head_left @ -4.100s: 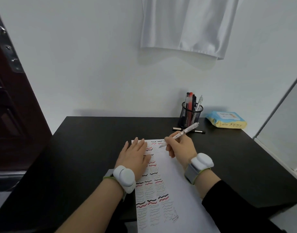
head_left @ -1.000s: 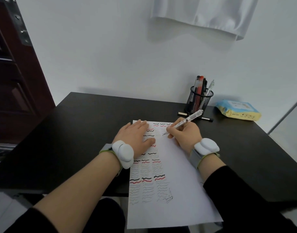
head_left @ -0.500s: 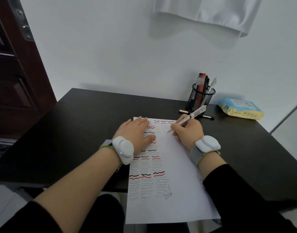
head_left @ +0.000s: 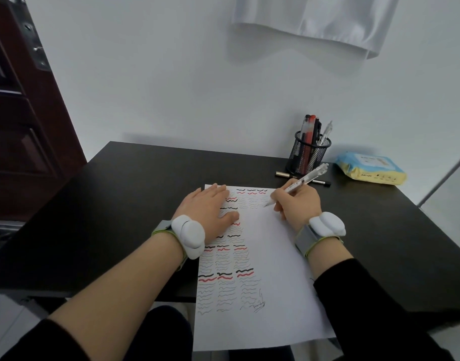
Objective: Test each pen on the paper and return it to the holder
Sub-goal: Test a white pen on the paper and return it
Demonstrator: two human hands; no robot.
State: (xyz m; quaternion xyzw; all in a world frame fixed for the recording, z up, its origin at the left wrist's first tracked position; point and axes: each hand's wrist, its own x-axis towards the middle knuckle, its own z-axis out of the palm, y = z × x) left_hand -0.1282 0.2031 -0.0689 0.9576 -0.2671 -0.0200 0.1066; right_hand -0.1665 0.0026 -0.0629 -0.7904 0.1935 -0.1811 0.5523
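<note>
Pen testing is what I am doing at this moment: my right hand [head_left: 296, 201] is pinching a clear gel pen [head_left: 298, 184] in a writing grip, its tip touching the paper [head_left: 270, 256] just right of the topmost rows of squiggles, near the frame's centre. My left hand [head_left: 210, 212] is lying flat, fingers straight, pressing the sheet's upper left corner onto the black desk [head_left: 119, 204].

To do this step well, I am judging that a short, light wavy stroke in the blank strip beside the existing marks is enough, with the barrel tilted as it is so the ball rolls freely. The sheet's lower end is overhanging the desk's near edge, so the flat palm is what is stopping it from sliding.

The mesh pen holder [head_left: 308, 156] is standing at the upper right, well apart from my hand, with several pens upright inside. A dark pen [head_left: 286, 174] is lying on the desk just in front of it; that one likely needs testing too.
</note>
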